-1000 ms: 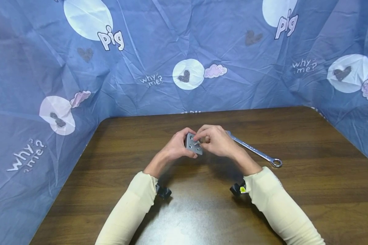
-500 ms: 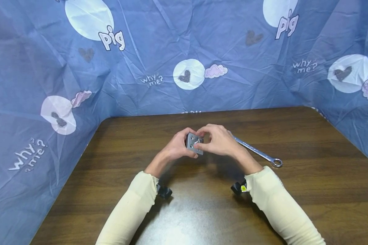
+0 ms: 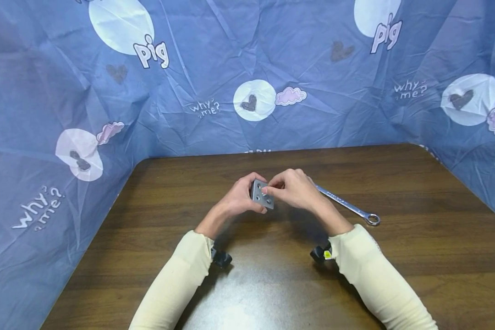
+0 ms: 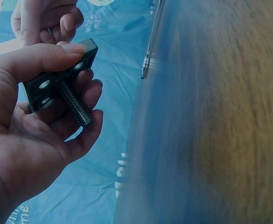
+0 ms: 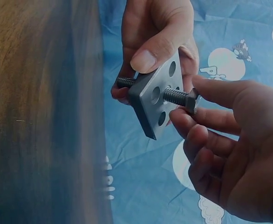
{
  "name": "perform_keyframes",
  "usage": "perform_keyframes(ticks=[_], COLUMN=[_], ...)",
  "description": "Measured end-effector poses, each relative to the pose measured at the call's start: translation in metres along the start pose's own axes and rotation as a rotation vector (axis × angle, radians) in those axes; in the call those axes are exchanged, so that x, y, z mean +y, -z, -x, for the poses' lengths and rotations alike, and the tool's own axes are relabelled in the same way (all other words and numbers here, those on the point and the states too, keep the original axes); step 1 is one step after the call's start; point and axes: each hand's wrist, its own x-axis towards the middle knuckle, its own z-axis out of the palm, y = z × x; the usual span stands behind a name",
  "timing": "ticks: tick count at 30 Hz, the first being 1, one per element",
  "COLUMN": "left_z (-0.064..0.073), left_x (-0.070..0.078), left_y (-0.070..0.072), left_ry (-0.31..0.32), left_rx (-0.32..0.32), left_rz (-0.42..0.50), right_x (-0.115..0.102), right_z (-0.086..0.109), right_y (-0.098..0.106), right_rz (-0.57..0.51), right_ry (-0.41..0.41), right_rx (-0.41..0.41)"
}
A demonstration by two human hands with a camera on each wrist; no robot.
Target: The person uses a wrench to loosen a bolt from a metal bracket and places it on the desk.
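My left hand [image 3: 240, 197] holds a small grey metal plate [image 5: 145, 105] by its edges, tilted above the table, thumb on one edge. Several round holes pierce the plate. A hex bolt [image 5: 176, 96] passes through its middle hole. On the far side, the threaded shank [image 4: 75, 103] sticks out toward the curled left fingers, as the left wrist view shows. My right hand [image 3: 296, 190] pinches the bolt's head [image 5: 192, 101] between thumb and fingers. A stretch of thread shows between head and plate.
A long silver combination wrench [image 3: 342, 200] lies on the brown wooden table [image 3: 169, 197], right of and behind my right hand, its far end partly hidden. A blue printed cloth [image 3: 214, 55] hangs behind and beside the table.
My right fingers and thumb have shifted round the bolt's head, spreading at half a second ago and now pinched together. The left hand and plate stay nearly in place.
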Motion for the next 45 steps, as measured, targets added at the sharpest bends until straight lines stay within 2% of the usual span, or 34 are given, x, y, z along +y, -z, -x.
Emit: perform_keyframes(ticks=[8, 14, 24, 30, 35, 42, 45], left_z=[-0.0009, -0.0006, 0.0001, 0.0005, 0.0007, 0.0008, 0.0006], left_x=[-0.0012, -0.0005, 0.0014, 0.0019, 0.0018, 0.0013, 0.0010], left_y=[-0.0001, 0.0002, 0.0005, 0.0003, 0.0003, 0.0006, 0.0006], left_ry=[0.010, 0.007, 0.006, -0.001, 0.000, 0.001, 0.001], left_rx=[-0.013, -0.010, -0.008, -0.007, 0.007, 0.009, 0.009], left_rz=[0.009, 0.003, 0.010, 0.009, 0.004, 0.016, 0.009], right_x=[-0.0013, -0.0015, -0.0029, -0.0022, -0.0006, 0.0004, 0.0003], right_z=[0.0010, 0.0019, 0.0008, 0.0012, 0.0021, 0.0011, 0.0012], right_y=[0.0023, 0.0030, 0.0008, 0.0000, 0.0013, 0.0018, 0.0024], right_rz=[0.006, -0.017, -0.048, -0.056, -0.050, 0.015, 0.025], right_ry=[0.055, 0.135, 0.222, 0.253, 0.199, -0.010, -0.055], right_rx=[-0.013, -0.004, 0.011, 0.016, 0.022, 0.020, -0.005])
